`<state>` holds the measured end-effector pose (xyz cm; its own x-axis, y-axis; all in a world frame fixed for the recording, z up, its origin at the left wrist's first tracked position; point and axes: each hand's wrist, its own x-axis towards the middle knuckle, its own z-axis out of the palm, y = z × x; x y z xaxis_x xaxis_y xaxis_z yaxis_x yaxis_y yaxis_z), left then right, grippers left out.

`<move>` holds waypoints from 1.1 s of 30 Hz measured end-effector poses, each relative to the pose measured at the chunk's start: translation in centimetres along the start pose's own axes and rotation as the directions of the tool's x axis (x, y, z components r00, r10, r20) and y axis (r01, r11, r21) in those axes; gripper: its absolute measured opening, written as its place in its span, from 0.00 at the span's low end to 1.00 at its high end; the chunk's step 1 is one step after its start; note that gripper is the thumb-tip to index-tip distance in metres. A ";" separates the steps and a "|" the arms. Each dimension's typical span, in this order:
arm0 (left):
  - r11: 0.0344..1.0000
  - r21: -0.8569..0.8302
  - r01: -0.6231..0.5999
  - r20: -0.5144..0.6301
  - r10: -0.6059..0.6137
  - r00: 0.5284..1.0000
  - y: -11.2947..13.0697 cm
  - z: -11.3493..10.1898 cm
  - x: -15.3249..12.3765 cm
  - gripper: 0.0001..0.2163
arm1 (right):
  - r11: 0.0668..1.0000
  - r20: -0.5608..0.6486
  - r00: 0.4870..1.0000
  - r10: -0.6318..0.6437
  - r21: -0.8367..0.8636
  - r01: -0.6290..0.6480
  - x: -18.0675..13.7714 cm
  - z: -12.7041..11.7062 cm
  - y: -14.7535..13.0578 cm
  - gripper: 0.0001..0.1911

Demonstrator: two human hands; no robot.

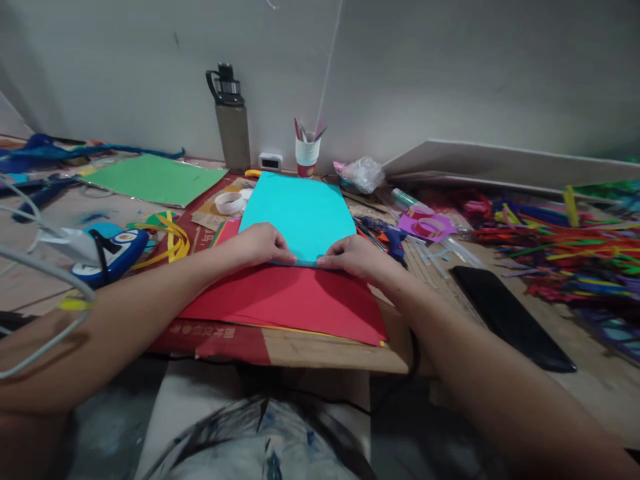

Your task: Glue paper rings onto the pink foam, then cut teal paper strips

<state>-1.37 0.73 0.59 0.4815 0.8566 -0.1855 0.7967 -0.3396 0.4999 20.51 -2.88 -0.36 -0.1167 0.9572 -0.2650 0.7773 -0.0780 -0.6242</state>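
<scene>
A turquoise paper sheet (300, 213) lies on top of red paper sheets (295, 303) in the middle of the floor work area. My left hand (260, 245) pinches the turquoise sheet's near edge from the left, fingers pressed together on it. My right hand (353, 257) pinches the same near edge from the right. The two sets of fingertips nearly meet at the edge's middle. A cardboard sheet (320, 350) lies under the red paper.
A green paper sheet (150, 179), a grey water bottle (231, 120), a paper cup with pens (307, 155) and tape rolls (231, 202) lie behind. A black phone (510, 317), a blue glue gun (393, 240) and a pile of coloured sticks (560, 247) are at the right. A blue pencil case (113, 257) is at the left.
</scene>
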 end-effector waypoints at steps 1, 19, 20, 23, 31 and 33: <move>1.000 0.012 0.000 0.001 0.000 1.000 -0.1 0.0 0.2 0.17 | 1.000 -0.002 1.000 -0.001 -0.001 0.001 0.0 0.0 -0.1 0.16; 0.997 0.057 0.044 0.037 -0.046 0.998 0.1 -0.4 1.1 0.15 | 0.992 -0.024 0.997 -0.080 -0.104 0.077 0.2 0.0 0.1 0.16; 0.997 0.058 0.050 0.041 -0.053 0.998 0.1 -0.4 1.2 0.15 | 0.992 -0.023 0.997 -0.076 -0.103 0.074 0.2 0.0 0.2 0.16; 0.996 0.066 0.065 0.055 -0.069 0.996 0.1 -0.4 1.3 0.15 | 0.994 -0.019 0.998 -0.058 -0.096 0.056 0.2 0.1 0.1 0.16; 0.992 0.115 0.044 0.074 -0.053 0.996 -0.1 -0.5 1.7 0.17 | 0.989 0.001 0.997 -0.074 -0.126 0.073 -0.5 -1.2 0.4 0.16; 0.992 0.119 0.028 0.066 -0.037 0.997 -0.2 -0.5 1.7 0.18 | 0.988 -0.001 0.997 -0.080 -0.133 0.079 -0.7 -1.5 0.6 0.17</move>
<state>-0.89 2.43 0.61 0.4751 0.8409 -0.2590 0.8480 -0.3591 0.3898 22.00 -3.16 0.49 -0.1776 0.9607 -0.2134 0.8408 0.0354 -0.5402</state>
